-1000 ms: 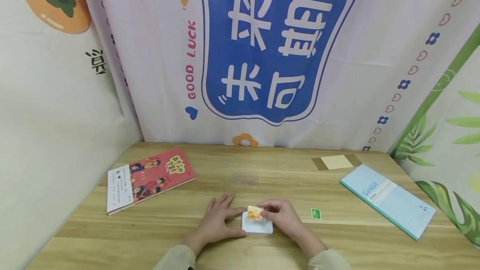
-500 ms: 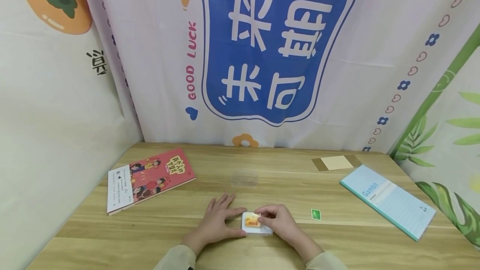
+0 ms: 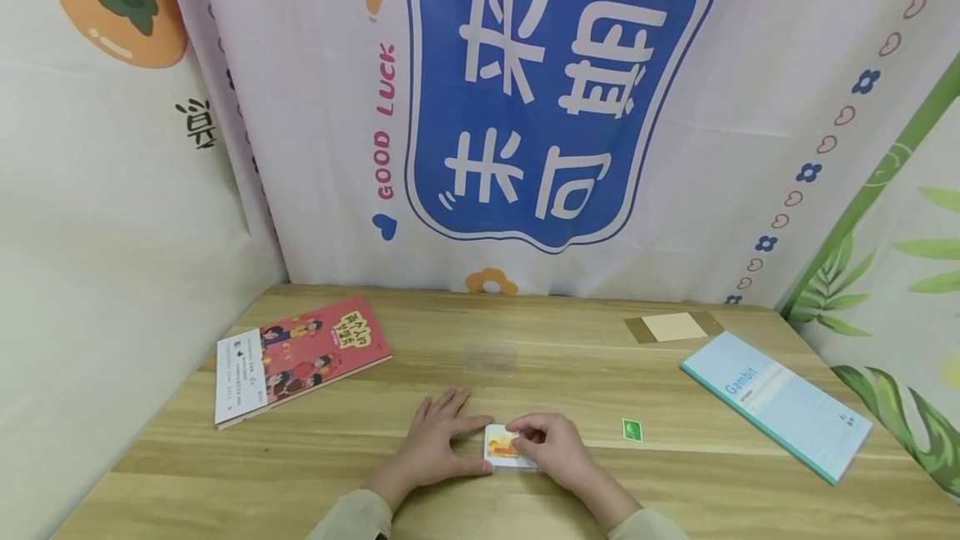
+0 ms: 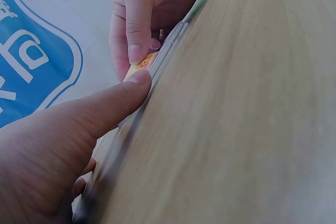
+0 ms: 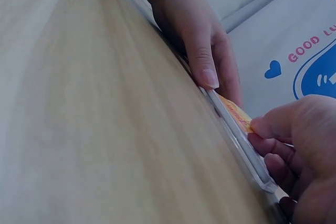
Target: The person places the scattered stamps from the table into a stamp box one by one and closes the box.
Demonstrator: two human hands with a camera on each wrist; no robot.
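A small orange-and-yellow stamp-like picture lies on a thin white slab at the front middle of the table. My right hand pinches the picture's right edge between thumb and index finger, and its other fingers curl in beside the slab. At the slab's left side, my left hand touches the corners with thumb and index finger, its remaining fingers spread on the wood. The right wrist view shows a clear plastic rim along the slab. The picture's right edge is hidden under the right fingers.
A green stamp-like picture lies right of my right hand. Behind my hands is a clear plastic piece. A red book sits left, a light-blue notebook right, and a cream card on brown paper back right.
My right hand has brought the orange picture down and slightly left, from tilted above the slab to flat or nearly flat on it. The left hand has stayed in place.
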